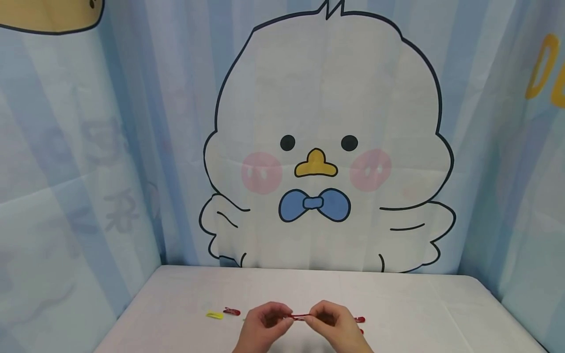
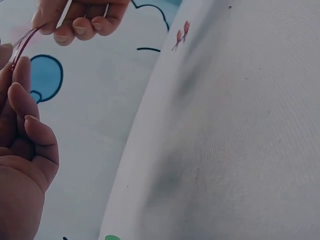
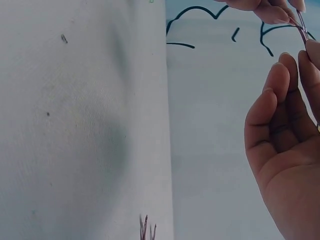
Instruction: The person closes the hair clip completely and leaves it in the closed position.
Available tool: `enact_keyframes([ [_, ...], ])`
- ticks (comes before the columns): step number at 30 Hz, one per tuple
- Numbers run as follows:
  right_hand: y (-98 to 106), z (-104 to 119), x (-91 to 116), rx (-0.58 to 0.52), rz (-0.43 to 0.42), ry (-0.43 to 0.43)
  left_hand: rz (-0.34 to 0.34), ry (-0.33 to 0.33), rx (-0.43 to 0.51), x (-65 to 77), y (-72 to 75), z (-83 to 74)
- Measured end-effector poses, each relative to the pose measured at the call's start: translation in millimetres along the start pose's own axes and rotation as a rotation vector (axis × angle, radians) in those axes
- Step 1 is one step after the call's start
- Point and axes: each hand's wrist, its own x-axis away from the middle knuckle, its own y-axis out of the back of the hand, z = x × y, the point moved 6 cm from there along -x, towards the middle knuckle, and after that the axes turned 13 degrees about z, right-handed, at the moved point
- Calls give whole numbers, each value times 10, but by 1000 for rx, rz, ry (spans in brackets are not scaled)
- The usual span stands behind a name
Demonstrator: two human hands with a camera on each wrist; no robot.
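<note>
Between both hands, above the table, is a thin red snap hair clip [image 1: 301, 316]. The fingertips of my left hand [image 1: 266, 324] pinch one end, and my right hand [image 1: 334, 323] pinches the other. The clip's narrow strips [image 2: 24, 44] look slightly bowed and parted in the left wrist view. In the right wrist view the clip [image 3: 301, 26] is partly hidden by fingers. To the left lie a yellow hair clip [image 1: 215, 315] and a red hair clip [image 1: 231, 311]. Beside the right hand, more red clips [image 1: 360, 319] show, one partly covered by it.
A white table [image 1: 423, 309] spreads under the hands. Behind it hangs a blue-striped cloth [image 1: 185, 147] with a cartoon bird, and cloth also closes off both sides. A small green item [image 2: 112, 237] is cut off at the left wrist view's bottom edge.
</note>
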Motion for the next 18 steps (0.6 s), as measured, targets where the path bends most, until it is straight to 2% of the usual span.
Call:
enact_keyframes([
  [7,-14,10,-1,36,-19,4,-55,13,-64,9,-2,9],
  [18,-38,39,8,147,-109,18,-110,32,-77,16,6,48],
])
